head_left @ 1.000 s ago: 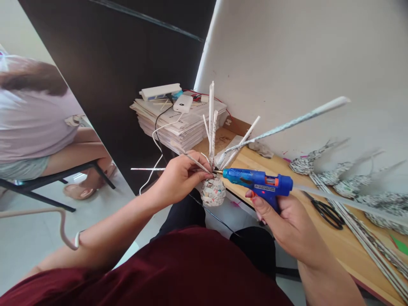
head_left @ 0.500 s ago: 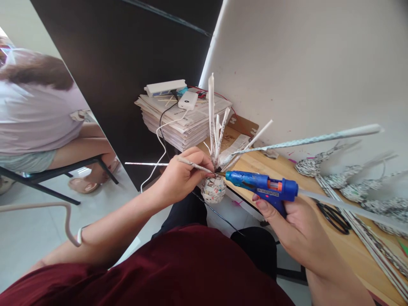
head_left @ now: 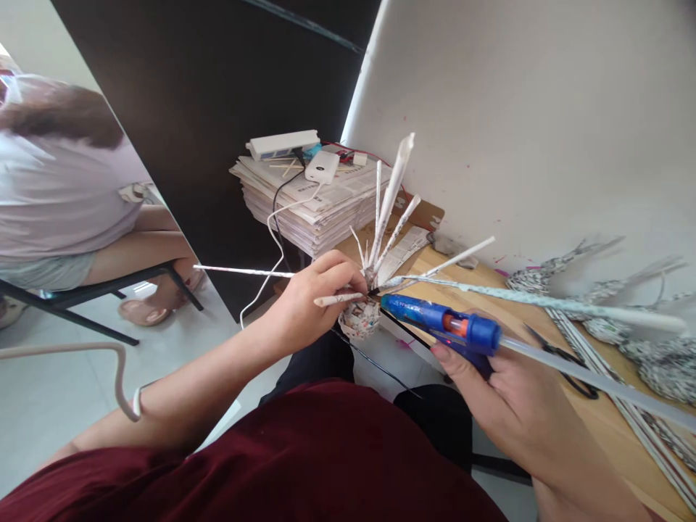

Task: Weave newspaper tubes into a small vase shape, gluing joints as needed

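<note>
My left hand (head_left: 331, 293) is closed around the neck of a woven newspaper piece, whose rounded body (head_left: 359, 320) hangs below my fingers. Rolled paper sticks (head_left: 392, 199) fan up and out of that neck, and a long pale blue one (head_left: 544, 301) reaches to the right. A short paper stick end (head_left: 338, 299) pokes out by my left fingers. In my right hand (head_left: 500, 391) is a blue hot glue gun (head_left: 435, 315), its nozzle at the neck of the piece. A long clear glue stick (head_left: 592, 380) runs out of its back.
A stack of newspapers (head_left: 309, 210) bears a power strip (head_left: 283, 144) and a white power bank (head_left: 322, 167). On the wooden table (head_left: 576, 428) lie black scissors (head_left: 568, 370), paper rods (head_left: 598, 362) and several woven pieces (head_left: 536, 277). A seated person (head_left: 70, 196) is at left.
The paper piece has turned, so its sticks lean further right and the pale blue one points lower. The glue gun has tilted, its nozzle still at the neck.
</note>
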Demonstrator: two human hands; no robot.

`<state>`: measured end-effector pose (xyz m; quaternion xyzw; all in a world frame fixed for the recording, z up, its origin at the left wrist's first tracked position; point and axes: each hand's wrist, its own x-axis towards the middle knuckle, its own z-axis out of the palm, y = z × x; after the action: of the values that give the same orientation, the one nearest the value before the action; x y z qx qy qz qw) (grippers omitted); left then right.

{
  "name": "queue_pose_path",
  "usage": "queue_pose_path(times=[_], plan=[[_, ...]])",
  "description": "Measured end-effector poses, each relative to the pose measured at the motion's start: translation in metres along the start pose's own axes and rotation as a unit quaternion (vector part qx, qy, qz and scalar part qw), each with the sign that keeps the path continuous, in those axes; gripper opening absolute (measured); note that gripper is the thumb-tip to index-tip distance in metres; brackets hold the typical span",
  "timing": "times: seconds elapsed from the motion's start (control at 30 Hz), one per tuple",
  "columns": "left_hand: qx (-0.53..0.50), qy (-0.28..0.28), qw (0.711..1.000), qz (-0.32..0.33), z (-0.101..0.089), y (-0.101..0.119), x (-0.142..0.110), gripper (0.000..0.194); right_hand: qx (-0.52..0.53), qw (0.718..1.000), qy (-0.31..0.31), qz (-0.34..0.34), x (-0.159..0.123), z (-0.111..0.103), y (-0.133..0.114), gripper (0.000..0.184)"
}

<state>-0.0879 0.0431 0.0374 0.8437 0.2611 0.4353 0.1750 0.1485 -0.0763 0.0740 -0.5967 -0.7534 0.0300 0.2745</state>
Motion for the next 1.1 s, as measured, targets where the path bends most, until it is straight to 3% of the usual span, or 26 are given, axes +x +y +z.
queue_pose_path(times=[0.17, 0.43, 0.57, 0.67, 0.73, 0.87, 1.1], plan=[[0.029, 0.01, 0.999, 0.021, 0.004, -0.002, -0.002, 0.013, -0.046, 0.998, 0.005, -0.045, 0.002, -0.002, -0.006, 0.009], [0.037, 0.038, 0.998, 0.025, 0.004, -0.005, -0.006, 0.015, -0.06, 0.997, -0.013, -0.039, 0.002, -0.001, -0.004, 0.006], [0.035, 0.064, 0.997, 0.005, 0.002, -0.008, -0.007, 0.014, -0.016, 0.999, 0.015, -0.042, 0.002, -0.003, 0.001, 0.008], [0.031, 0.082, 0.996, -0.015, -0.004, -0.015, -0.008, 0.014, 0.032, 0.997, 0.071, 0.006, 0.004, 0.003, 0.019, 0.018], [0.028, 0.093, 0.995, -0.026, -0.01, -0.021, -0.008, 0.012, 0.033, 0.991, 0.1, 0.079, 0.01, 0.012, 0.036, 0.024], [0.028, 0.127, 0.99, -0.059, -0.026, -0.032, -0.008, 0.007, 0.015, 0.986, 0.06, 0.158, 0.042, 0.043, 0.066, 0.041], [0.066, 0.185, 0.976, -0.093, -0.053, -0.041, -0.004, 0.006, -0.091, 0.986, -0.021, 0.139, 0.121, 0.112, 0.101, 0.058]])
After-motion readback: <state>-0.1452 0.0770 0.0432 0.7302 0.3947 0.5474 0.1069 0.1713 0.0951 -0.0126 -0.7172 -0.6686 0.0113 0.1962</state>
